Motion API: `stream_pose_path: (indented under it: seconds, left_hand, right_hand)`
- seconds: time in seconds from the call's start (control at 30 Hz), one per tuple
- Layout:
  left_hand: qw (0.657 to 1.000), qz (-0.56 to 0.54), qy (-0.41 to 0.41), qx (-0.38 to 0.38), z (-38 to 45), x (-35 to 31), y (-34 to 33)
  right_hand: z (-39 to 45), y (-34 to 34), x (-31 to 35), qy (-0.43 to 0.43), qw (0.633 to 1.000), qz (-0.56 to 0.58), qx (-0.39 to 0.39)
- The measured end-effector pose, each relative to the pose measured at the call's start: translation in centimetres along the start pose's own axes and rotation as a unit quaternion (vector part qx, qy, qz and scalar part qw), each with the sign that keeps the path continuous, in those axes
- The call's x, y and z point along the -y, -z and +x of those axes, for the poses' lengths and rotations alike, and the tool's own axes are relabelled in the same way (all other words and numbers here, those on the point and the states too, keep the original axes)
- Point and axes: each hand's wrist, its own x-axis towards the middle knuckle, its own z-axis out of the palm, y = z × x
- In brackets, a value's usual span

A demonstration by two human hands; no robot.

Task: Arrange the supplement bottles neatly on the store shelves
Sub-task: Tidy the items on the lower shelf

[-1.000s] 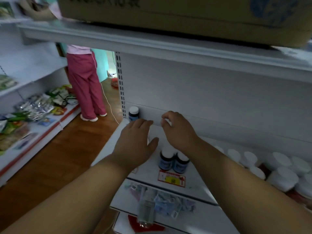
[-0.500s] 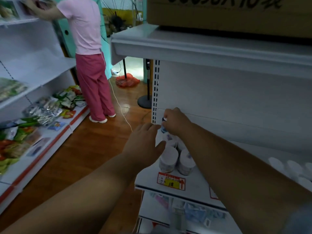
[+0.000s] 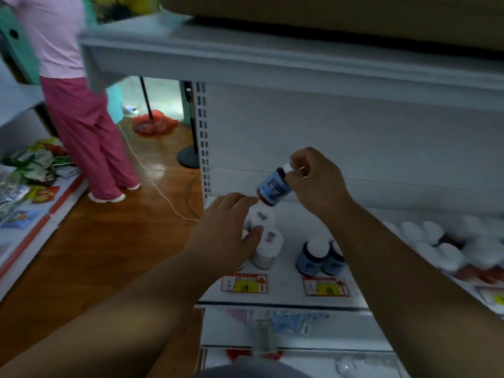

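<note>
A second ago the right hand lay low over the caps near the back of the shelf; now it is raised clear of the boards, pinching a small dark bottle with a blue label by its white cap — tilted, base toward the left. The left hand, earlier flat on bare shelf, now rests against the white-capped bottles at the left end, its thumb seemingly touching one — blur hides the contact. The view has swung leftward, so more floor shows.
</note>
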Motion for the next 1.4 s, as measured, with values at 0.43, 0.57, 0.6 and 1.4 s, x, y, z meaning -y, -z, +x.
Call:
stream_pose_path:
  seconds: [0.43, 0.57, 0.6, 1.4]
  left_hand:
    - [0.985, 0.04, -0.11, 0.125, 3.5, -12.0, -10.7]
    - [0.96, 0.176, -0.092, 0.198, 4.7, -12.3, -13.0]
    - [0.956, 0.192, -0.086, 0.207, 4.7, -12.1, -13.2]
    - [0.973, 0.181, -0.076, 0.124, 3.3, -11.8, -12.9]
  right_hand:
    - [-6.7, 12.1, -8.8, -0.015, 0.961, -0.233, 0.147]
    - [-7.8, 10.6, -9.7, -0.016, 0.937, -0.248, 0.247]
    - [-8.1, 10.1, -9.9, -0.019, 0.932, -0.244, 0.266]
    - [-9.2, 7.7, -12.1, 0.009, 0.949, -0.157, 0.275]
